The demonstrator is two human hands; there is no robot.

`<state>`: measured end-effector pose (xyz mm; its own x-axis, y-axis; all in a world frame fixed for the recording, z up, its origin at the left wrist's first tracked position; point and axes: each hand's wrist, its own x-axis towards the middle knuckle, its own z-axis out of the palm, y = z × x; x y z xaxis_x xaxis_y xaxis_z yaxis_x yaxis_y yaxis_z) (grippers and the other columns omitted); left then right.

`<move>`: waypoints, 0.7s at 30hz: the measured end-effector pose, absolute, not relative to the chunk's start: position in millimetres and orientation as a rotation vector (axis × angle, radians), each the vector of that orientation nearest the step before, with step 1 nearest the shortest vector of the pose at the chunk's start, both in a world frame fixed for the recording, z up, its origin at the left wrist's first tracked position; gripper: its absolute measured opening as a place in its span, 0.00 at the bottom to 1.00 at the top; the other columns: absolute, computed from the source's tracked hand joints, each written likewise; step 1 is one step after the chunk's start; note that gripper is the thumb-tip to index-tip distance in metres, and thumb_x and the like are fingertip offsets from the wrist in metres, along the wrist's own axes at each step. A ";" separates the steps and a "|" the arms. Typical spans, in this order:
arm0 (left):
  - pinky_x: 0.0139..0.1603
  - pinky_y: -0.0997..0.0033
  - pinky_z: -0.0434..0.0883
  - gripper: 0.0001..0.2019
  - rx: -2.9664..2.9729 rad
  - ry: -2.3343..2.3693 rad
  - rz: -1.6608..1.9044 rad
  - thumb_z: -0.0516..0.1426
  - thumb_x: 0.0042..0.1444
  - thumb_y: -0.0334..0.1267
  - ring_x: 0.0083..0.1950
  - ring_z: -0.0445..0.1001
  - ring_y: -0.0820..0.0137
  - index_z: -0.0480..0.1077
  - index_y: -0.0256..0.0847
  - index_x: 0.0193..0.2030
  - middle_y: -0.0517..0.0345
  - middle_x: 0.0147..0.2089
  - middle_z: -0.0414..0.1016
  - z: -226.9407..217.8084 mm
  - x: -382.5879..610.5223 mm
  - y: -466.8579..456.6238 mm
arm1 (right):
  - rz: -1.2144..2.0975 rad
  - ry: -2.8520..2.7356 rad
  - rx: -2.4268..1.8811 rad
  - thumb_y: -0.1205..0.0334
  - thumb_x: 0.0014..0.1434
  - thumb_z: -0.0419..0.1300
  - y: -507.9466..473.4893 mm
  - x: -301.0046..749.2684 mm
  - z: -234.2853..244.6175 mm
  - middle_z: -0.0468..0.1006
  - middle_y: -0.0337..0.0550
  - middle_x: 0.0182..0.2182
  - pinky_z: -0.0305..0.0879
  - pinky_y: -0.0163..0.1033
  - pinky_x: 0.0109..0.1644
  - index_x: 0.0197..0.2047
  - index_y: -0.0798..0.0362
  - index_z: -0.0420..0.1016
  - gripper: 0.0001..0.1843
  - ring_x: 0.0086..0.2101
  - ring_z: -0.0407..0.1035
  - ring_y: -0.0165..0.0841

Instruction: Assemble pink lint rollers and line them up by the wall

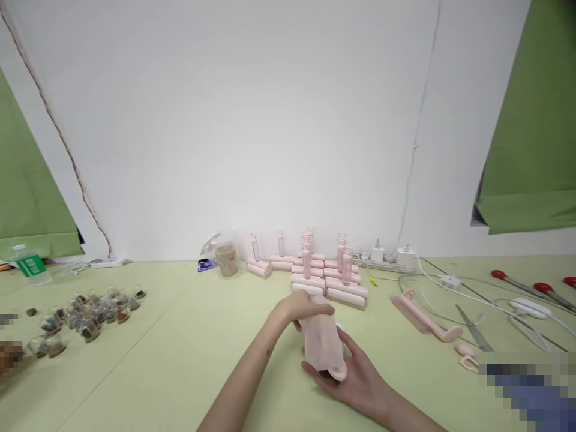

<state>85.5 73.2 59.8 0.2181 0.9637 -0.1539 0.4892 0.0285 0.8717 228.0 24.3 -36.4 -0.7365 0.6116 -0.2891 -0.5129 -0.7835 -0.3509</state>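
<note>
I hold a pale pink roller cylinder over the table in front of me. My left hand grips its far end from above, fingers curled round it. My right hand cups its near end from below, fingers wrapped under it. Behind it stands a stack of pink rollers with several handles upright. A loose pink handle lies to the right.
Small glass jars cluster at the left, by a plastic bottle. A paper cup stands near the wall. Chargers and a power strip, white cables, scissors and red-handled tools lie at the right.
</note>
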 end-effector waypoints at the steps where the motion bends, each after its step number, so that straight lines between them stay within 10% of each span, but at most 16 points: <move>1: 0.09 0.75 0.59 0.17 1.597 1.398 0.692 0.64 0.28 0.46 0.21 0.67 0.66 0.69 0.35 0.22 0.54 0.21 0.68 62.8 83.1 73.5 | 2.449 -0.282 -0.527 0.45 0.51 0.54 24.7 228.6 -37.9 0.74 0.48 0.39 0.64 0.40 0.45 0.45 0.58 0.65 0.27 0.48 0.64 0.40; 10: 0.32 0.70 0.71 0.29 1.411 1.414 1.177 0.54 0.44 0.52 0.31 0.69 0.73 0.56 0.41 0.52 0.56 0.39 0.62 14.9 27.6 77.7 | 2.426 -0.061 -0.374 0.54 0.53 0.55 30.7 236.9 -53.7 0.72 0.46 0.40 0.68 0.34 0.35 0.44 0.51 0.67 0.16 0.41 0.68 0.33; 17: 0.55 0.55 0.56 0.37 1.562 1.469 1.114 0.64 0.33 0.40 0.55 0.59 0.55 0.56 0.38 0.53 0.45 0.51 0.63 -32.9 29.1 63.6 | 2.192 -0.099 -0.481 0.64 0.54 0.57 27.8 243.2 -40.8 0.75 0.41 0.35 0.67 0.30 0.26 0.41 0.48 0.65 0.10 0.36 0.71 0.31; 21: 0.61 0.62 0.47 0.28 1.979 1.178 1.090 0.55 0.49 0.43 0.62 0.48 0.63 0.54 0.44 0.57 0.52 0.61 0.53 -19.4 58.6 35.6 | 2.156 -0.159 -0.669 0.62 0.53 0.58 20.7 235.2 -32.6 0.77 0.40 0.27 0.66 0.28 0.21 0.35 0.52 0.66 0.06 0.27 0.73 0.29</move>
<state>58.6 35.6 -19.4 0.2743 0.8960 0.3493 0.4171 -0.4382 0.7963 235.2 20.7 -32.6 -0.4952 0.7674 -0.4074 -0.6992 -0.6303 -0.3373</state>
